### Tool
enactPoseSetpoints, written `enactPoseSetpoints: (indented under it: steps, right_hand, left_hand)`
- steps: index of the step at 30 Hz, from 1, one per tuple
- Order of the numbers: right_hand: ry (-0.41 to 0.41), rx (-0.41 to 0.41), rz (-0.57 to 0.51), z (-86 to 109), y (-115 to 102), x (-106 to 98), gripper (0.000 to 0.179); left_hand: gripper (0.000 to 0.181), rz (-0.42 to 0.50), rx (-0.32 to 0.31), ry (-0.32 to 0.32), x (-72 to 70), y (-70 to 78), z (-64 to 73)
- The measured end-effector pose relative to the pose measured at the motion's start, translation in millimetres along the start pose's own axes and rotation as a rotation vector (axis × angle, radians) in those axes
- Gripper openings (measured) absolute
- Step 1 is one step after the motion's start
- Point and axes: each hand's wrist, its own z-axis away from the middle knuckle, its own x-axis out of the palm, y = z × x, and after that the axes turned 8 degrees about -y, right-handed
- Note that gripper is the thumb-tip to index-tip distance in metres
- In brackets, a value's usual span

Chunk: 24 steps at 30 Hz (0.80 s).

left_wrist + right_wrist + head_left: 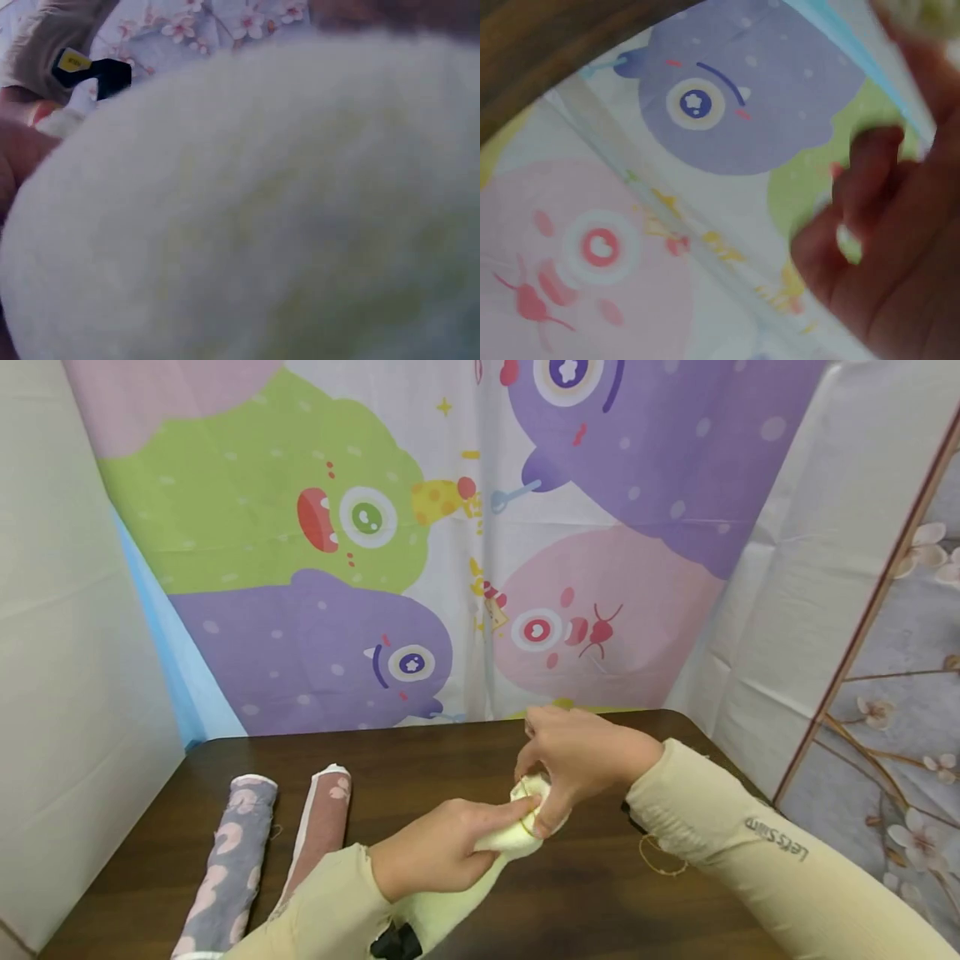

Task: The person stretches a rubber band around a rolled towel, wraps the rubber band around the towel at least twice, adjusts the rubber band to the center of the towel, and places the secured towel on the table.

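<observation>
Brown table (600,902), cartoon curtain (468,543) behind: left grip (438,847) holds pale roll (459,906), right grip (585,756) seemingly its yellow band (525,827).

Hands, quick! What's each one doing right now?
Left hand: closed, holding the rolled pale yellow towel.
Right hand: closed at the towel's end, seemingly pinching the thin yellow band.
</observation>
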Motion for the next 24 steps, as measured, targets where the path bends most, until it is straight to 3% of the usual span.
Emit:
enactPoseSetpoints:
  steps: [4, 10, 16, 20, 24]
  right_hand:
    - [0.095, 0.013, 0.148, -6.3, -7, 4, 0.048]
    - [0.049, 0.077, 0.166, -6.7, -16, -6, 0.040]
    - [0.030, 0.107, 0.315, -8.6, -28, -8, 0.036]
    - [0.020, 0.101, 0.242, -4.7, -26, -11, 0.033]
    - [0.171, 0.046, 0.110, 1.0, -18, -14, 0.031]
  left_hand:
    - [0.053, 0.012, -0.042, 0.047, 3.6, -1.2, 0.8]
    - [0.051, 0.105, -0.115, 0.093, 5.8, 0.6, -0.5]
    - [0.048, 0.069, -0.046, 0.100, 8.4, 0.4, -2.8]
    - [0.046, 0.091, -0.038, 0.125, 8.0, 0.5, -3.3]
    - [0.049, 0.113, -0.067, 0.232, 3.3, -1.0, -2.2]
